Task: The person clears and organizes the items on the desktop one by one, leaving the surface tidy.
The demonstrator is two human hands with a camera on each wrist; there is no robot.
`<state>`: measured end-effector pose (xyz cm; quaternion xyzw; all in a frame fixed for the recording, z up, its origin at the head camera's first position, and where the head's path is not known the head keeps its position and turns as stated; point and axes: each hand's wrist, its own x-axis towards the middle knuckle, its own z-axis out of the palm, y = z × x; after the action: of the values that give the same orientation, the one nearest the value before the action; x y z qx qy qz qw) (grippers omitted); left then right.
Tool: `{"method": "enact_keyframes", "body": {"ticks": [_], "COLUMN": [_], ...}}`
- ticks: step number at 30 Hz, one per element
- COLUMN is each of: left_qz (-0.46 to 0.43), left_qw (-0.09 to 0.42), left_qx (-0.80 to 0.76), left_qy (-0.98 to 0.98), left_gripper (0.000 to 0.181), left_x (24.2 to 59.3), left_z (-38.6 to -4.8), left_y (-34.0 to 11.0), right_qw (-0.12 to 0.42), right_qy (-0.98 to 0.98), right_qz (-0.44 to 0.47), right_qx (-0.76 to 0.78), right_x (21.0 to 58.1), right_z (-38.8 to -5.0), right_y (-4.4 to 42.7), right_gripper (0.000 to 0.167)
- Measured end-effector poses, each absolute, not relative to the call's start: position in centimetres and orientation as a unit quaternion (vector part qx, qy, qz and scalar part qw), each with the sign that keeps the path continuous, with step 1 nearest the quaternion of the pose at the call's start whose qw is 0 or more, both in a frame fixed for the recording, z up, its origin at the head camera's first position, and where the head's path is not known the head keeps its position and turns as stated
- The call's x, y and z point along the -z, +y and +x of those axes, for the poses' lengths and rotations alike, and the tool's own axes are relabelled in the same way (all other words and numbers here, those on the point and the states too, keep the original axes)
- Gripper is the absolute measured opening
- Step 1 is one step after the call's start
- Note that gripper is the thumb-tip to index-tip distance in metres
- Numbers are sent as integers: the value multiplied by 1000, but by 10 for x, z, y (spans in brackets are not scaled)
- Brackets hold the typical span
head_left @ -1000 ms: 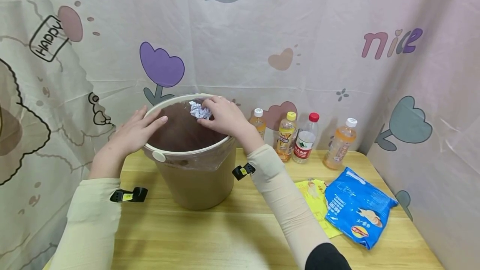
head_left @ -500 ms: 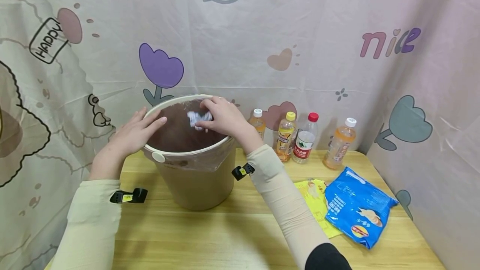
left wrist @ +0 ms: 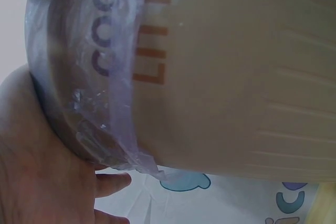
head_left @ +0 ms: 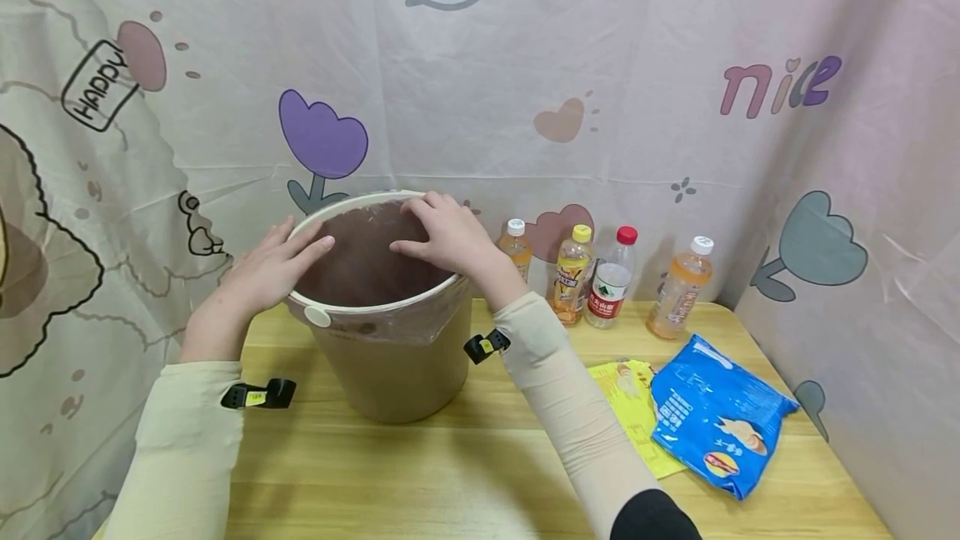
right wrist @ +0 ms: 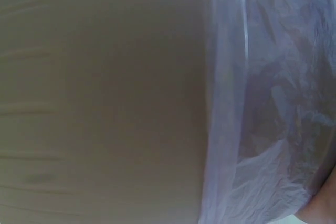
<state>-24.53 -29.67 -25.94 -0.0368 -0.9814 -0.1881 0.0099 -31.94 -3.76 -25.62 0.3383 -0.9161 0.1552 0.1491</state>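
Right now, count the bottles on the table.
4: a white-capped bottle partly behind the right arm, then, rightward, a yellow-capped bottle, a red-capped bottle and a second white-capped bottle. The bin could hide more.

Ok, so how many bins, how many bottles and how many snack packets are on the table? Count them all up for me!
Bin: 1
Bottles: 4
Snack packets: 2
Total: 7

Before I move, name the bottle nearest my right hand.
The leftmost bottle, white-capped and partly hidden behind your right wrist; the yellow-capped bottle, red-capped bottle and rightmost bottle stand farther off.
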Motion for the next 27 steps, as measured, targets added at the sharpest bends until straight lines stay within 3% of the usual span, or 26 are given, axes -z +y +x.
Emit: {"method": "enact_keyframes", "body": {"ticks": [6, 17, 27], "left_qz": [-34, -30, -33], "left_qw": [3, 4, 2], "left_qx": [180, 168, 166], "left_qy": [-983, -985, -986], "left_gripper": [77, 78, 78], "left_x": [258, 256, 256], "left_z": [-243, -244, -244], "left_y": [-297, -297, -296], "right_qw": [178, 313, 352], "right_qy": [-909, -852, -833], "right_qz": [338, 349, 339], "right_qx": [-167, -233, -260], "right_x": [257, 260, 270], "right_z": [-318, -319, -315], "right_y": [-37, -32, -12], "right_gripper": [52, 35, 35]}}
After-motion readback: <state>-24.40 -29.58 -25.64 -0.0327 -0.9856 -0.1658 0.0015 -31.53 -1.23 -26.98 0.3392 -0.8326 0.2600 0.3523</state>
